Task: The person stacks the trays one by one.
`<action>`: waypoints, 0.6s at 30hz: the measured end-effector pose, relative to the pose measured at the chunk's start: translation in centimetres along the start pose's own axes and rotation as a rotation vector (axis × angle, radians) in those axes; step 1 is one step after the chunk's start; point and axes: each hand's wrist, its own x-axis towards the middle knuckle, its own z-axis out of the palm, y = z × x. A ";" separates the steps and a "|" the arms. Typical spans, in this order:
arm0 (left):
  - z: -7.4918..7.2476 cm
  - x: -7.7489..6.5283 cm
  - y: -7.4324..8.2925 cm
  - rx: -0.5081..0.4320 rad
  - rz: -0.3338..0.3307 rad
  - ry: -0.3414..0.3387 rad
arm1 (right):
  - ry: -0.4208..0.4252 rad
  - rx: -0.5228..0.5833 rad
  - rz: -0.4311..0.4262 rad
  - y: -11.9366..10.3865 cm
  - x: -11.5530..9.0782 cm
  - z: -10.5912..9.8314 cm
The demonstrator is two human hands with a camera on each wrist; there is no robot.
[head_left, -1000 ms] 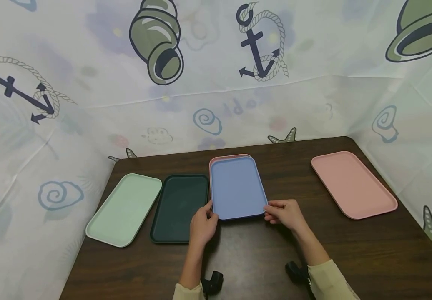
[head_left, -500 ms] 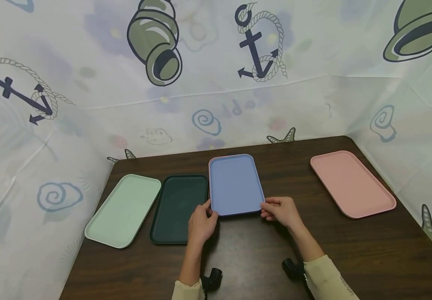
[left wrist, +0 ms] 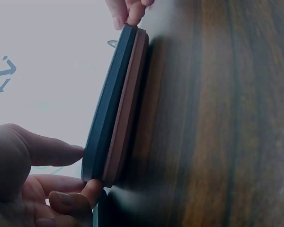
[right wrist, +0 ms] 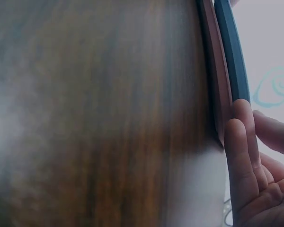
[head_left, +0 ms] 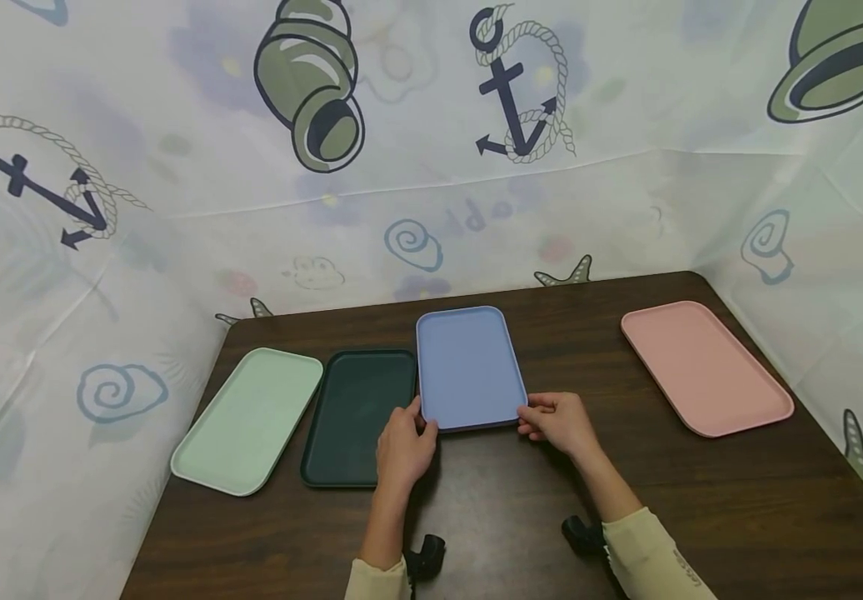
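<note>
A blue tray [head_left: 471, 367] lies over a pink tray [left wrist: 125, 113], whose side shows directly beneath it in both wrist views. From above, the blue tray hides the pink one. At the near left corner, my left hand [head_left: 406, 446] pinches the blue tray, thumb [left wrist: 57, 150] at its upper edge and fingers below. My right hand [head_left: 561, 421] pinches the near right corner, its fingertips [right wrist: 241, 111] under the blue rim and beside the pink one. Just left of the pair is a dark green tray [head_left: 360, 417].
A mint green tray [head_left: 247, 421] lies at the table's left, its corner near the dark green tray. Another pink tray [head_left: 707, 368] lies slanted on the right. Patterned white cloth [head_left: 431, 108] rises behind the brown table [head_left: 506, 517] and along both sides.
The blue tray has shifted away from me and slightly left, with both hands along. The pink rim that showed at its far edge is now covered.
</note>
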 end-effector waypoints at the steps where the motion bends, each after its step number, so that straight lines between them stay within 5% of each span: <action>1: 0.0 0.0 0.0 0.008 -0.003 -0.001 | 0.002 -0.003 -0.002 0.0 0.0 0.0; 18: 0.4 -0.3 -0.3 0.090 0.017 0.014 | 0.018 -0.026 -0.021 0.6 0.0 0.4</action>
